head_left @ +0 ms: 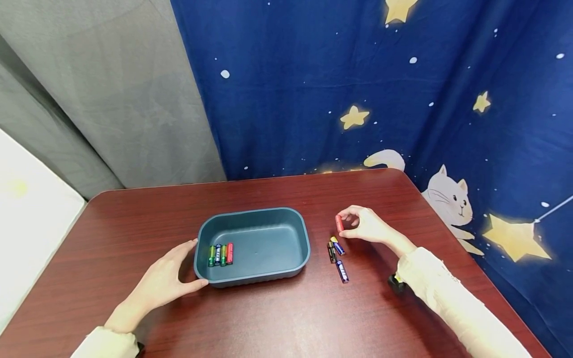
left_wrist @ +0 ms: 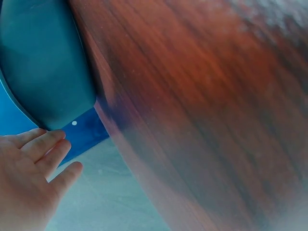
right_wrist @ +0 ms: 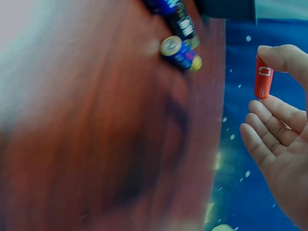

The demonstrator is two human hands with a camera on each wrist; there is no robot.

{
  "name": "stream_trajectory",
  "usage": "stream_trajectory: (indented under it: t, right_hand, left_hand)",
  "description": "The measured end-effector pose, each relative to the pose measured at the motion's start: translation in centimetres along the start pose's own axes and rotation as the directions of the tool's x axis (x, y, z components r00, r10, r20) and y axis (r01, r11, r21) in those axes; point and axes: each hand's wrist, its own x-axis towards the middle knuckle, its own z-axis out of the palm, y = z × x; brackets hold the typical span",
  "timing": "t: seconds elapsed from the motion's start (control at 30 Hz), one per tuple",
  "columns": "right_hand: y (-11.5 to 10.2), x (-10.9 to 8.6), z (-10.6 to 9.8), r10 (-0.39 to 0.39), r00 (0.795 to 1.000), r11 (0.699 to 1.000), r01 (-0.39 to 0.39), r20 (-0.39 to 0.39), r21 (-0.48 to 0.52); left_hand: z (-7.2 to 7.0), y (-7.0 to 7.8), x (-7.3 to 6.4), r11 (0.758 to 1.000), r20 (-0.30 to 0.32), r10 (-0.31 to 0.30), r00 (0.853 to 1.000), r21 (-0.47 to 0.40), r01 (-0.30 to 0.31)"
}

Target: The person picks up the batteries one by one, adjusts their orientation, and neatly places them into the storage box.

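Note:
My right hand [head_left: 368,225] pinches a red battery [right_wrist: 263,78] by its two ends between thumb and forefinger, above the table, with the other fingers spread in the right wrist view. Near it on the table lie a blue and yellow battery [head_left: 337,246], a black and gold battery [head_left: 331,252] and a dark blue battery [head_left: 342,272]. A teal plastic bin [head_left: 268,275] stands to their left. Inside its left end, a row of several batteries includes a red one [head_left: 230,253]. My left hand [head_left: 163,276] touches the bin's left end with fairly straight fingers and outstretched thumb.
All of this is on a dark red wood-grain table [head_left: 286,323] with rounded far corners. Behind it hang a grey curtain [head_left: 134,99] and a blue curtain [head_left: 291,89] with stars and a cat. A white surface [head_left: 31,223] borders the left side.

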Motion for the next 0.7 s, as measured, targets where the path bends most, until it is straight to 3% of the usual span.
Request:
stream_trajectory:
  t: [0.27, 0.7]
  right_hand:
    - [-3.0, 2.3, 0.3, -0.047, 0.999, 0.998, 0.046, 0.008, 0.044]
    - [-6.6, 5.5, 3.3, -0.135, 0.991, 0.984, 0.134, -0.003, 0.113]
  left_hand:
    - [-0.1, 0.0, -0.1, 1.0, -0.007, 0.003, 1.0, 0.007, -0.003]
    - [-0.2, 0.1, 0.0, 1.0, 0.008, -0.002, 1.0, 0.005, 0.002]
